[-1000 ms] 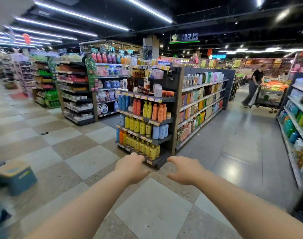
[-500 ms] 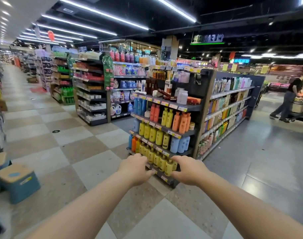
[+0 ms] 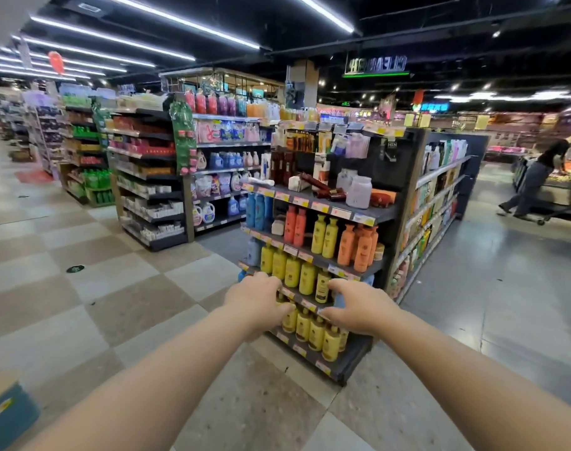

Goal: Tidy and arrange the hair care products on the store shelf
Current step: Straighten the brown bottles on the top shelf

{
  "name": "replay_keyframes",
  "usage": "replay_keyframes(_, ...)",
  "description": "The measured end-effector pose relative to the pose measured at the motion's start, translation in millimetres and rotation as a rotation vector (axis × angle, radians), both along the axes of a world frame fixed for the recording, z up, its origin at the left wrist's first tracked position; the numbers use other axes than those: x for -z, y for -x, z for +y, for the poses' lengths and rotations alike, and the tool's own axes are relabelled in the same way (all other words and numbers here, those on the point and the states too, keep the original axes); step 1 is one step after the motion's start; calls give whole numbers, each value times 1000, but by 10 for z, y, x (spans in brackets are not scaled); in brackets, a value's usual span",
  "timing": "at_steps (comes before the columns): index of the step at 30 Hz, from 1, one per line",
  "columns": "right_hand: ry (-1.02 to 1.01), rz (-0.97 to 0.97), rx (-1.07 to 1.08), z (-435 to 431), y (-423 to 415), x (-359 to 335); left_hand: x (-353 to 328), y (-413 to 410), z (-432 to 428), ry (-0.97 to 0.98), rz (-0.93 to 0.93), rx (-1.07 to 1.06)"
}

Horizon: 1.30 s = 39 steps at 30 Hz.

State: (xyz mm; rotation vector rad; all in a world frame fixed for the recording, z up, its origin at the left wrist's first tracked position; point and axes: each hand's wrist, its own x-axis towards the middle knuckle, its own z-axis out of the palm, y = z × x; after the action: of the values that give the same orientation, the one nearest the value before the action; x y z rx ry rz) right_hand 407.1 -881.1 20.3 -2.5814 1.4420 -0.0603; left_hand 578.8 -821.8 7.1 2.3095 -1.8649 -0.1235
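Note:
A dark end-cap shelf (image 3: 380,212) stands ahead, still some distance away, stocked with hair care bottles. Yellow bottles (image 3: 298,271) fill the lower tiers, orange bottles (image 3: 359,244) and blue bottles (image 3: 258,209) stand on the middle tiers. On the top tier brown tubes (image 3: 323,187) lie tipped over beside a white jar (image 3: 359,192). My left hand (image 3: 256,299) and my right hand (image 3: 359,307) are stretched out in front of me, backs up, fingers loosely spread, holding nothing. They overlap the lower shelf tiers in the view and hide some bottles.
Detergent shelves (image 3: 219,177) stand behind the end-cap on the left. A checkered floor aisle (image 3: 98,288) runs left. A blue stool (image 3: 7,408) sits at the lower left. A person (image 3: 534,180) bends over a produce stand at the far right.
The end-cap shelf has come closer and grown larger in view. My hands stay stretched forward and now overlap its lower tiers. The person at the right has moved farther right.

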Motion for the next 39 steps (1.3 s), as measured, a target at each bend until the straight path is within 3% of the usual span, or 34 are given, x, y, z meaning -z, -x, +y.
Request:
replay_keyframes(16,10,-53,-89,-2899,-1725,-151,-196,-1635,-2622,42,12,-89)
replay_keyframes(28,41,-36,-39,-4269,-2657,-133,-110,-2614,-4350,40,19,16)
replay_keyframes(39,13,-159,59,-5494,-4063,-93,-171,-4148,-5689,64,22,125)
